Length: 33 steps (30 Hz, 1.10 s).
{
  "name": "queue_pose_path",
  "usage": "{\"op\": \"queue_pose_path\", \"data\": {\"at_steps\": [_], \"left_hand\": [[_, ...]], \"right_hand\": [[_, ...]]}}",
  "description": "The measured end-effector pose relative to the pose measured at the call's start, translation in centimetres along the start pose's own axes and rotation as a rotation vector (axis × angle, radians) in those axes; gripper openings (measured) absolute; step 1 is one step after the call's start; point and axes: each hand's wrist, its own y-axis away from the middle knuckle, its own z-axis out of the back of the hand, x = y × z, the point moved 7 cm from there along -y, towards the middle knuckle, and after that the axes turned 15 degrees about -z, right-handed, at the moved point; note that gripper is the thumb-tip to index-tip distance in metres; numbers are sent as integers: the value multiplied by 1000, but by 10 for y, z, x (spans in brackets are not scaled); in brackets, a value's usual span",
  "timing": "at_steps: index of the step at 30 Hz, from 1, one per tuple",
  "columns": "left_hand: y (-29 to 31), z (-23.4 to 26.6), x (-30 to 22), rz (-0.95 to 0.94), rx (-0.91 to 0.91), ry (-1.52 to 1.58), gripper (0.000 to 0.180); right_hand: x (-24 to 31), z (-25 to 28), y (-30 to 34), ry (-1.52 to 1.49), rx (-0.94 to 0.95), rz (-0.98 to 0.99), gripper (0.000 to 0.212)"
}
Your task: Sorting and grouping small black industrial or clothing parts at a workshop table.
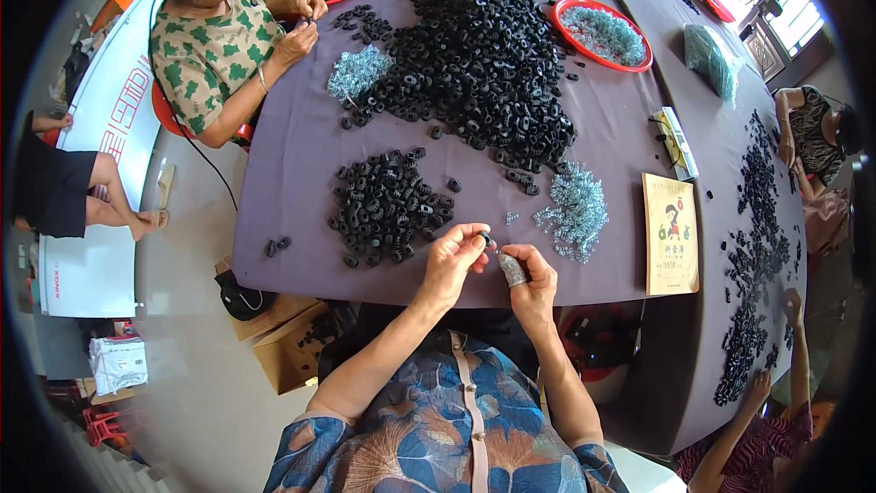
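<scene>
My left hand [449,265] pinches a small black plastic part [485,238] between thumb and fingertips, just past the table's near edge. Close beside it, my right hand [537,285] is closed in a pinch, its thumb wrapped in a pale grey covering [512,268]. Whatever its fingertips hold is too small to make out. Left of my hands lies a pile of black ring-like parts [388,205]. To the right is a heap of tiny shiny bluish-clear pieces [575,210], with a few strays [511,217] between the piles.
A large mound of black parts [484,46] covers the cloth-covered table [292,141]. A red tray [650,62] holds more clear pieces. A tan booklet [671,236] lies at right. A person [214,55] works at left; others sit along the right side. An open carton [290,351] stands below.
</scene>
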Motion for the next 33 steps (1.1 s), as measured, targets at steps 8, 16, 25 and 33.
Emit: {"op": "queue_pose_path", "data": {"at_steps": [8, 16, 25, 33], "left_hand": [[5, 2, 1, 12, -1, 65, 24], [7, 3, 2, 13, -27, 52, 24], [7, 2, 4, 70, 8, 72, 21], [5, 6, 4, 120, 31, 250, 13]], "right_hand": [[5, -5, 1, 63, -65, 45, 18], [9, -8, 3, 104, -102, 106, 20], [-8, -7, -3, 48, -34, 3, 17], [1, -10, -11, 82, 40, -86, 14]]}}
